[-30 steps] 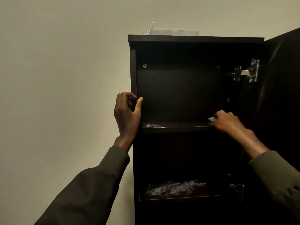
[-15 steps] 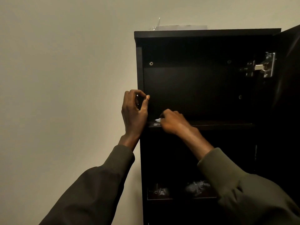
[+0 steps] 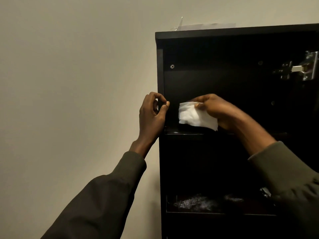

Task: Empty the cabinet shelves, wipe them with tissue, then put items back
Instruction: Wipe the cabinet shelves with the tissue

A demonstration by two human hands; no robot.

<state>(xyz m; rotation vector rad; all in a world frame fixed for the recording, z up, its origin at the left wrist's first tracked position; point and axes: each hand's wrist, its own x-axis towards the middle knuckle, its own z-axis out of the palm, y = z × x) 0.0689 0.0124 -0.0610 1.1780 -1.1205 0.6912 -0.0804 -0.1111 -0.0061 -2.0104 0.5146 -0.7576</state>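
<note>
Up at head height, a dark cabinet (image 3: 224,54) stands against a plain pale wall (image 3: 69,83), its inside in deep shadow. The person's left hand (image 3: 151,116) holds the cabinet's left front edge, fingers curled round the outside of the side panel and the thumb tip pressed on its inner face, so this grip is closed on the cabinet. The right hand (image 3: 215,109) reaches into the upper compartment, and its grip is closed on a white tissue (image 3: 195,116), pinched between thumb and fingers. The tissue hangs as a crumpled sheet just above the upper shelf (image 3: 189,133), toward that shelf's left end; its lower edge looks close to the shelf, though contact cannot be told. Both arms wear dark olive sleeves (image 3: 107,195). A lower shelf (image 3: 221,212) carries pale dusty smears (image 3: 191,202) on its surface. At the upper right a metal hinge (image 3: 300,68) is fixed inside the cabinet, and a small screw head (image 3: 172,66) shows near the upper left of the back panel. On top of the cabinet lies something flat and translucent (image 3: 203,26), only its edge visible.
</note>
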